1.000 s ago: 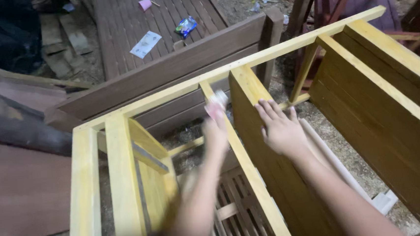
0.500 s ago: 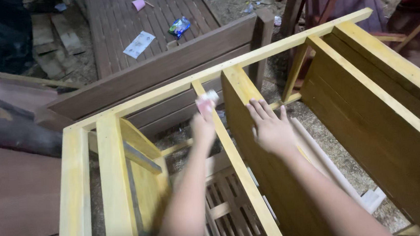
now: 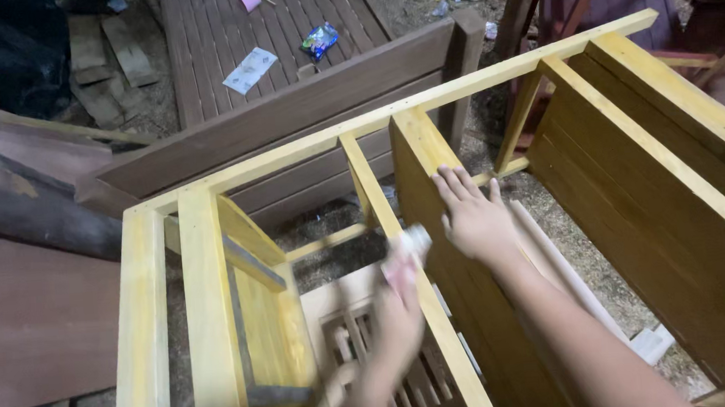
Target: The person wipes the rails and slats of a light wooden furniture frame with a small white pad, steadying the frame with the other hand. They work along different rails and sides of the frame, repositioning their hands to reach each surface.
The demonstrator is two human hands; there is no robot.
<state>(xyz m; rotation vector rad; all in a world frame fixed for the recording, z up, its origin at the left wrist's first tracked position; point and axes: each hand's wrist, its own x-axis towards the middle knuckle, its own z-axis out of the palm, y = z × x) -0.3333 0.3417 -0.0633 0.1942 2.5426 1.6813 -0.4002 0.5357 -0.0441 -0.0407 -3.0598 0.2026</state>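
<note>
A yellow-stained wooden cabinet frame (image 3: 498, 71) lies on its side below me. My left hand (image 3: 399, 299), blurred by motion, is closed on a small piece of sandpaper (image 3: 407, 251) and presses it on a narrow yellow rail (image 3: 370, 190) that runs toward the frame's top bar. To its right, my right hand (image 3: 469, 213) rests flat with spread fingers on the edge of an upright yellow divider panel (image 3: 455, 307).
A dark brown wooden bed-like frame (image 3: 288, 107) stands behind the cabinet, with slats, a paper sheet (image 3: 249, 69), a pink cup (image 3: 249, 0) and a wrapper (image 3: 319, 39) beyond it. Dark boards (image 3: 30, 320) lie at left. Sawdust covers the floor. A slatted pale panel (image 3: 363, 339) shows inside the frame.
My left hand has slid down the narrow rail toward me with the sandpaper. The right hand stays on the divider panel. The view has shifted slightly.
</note>
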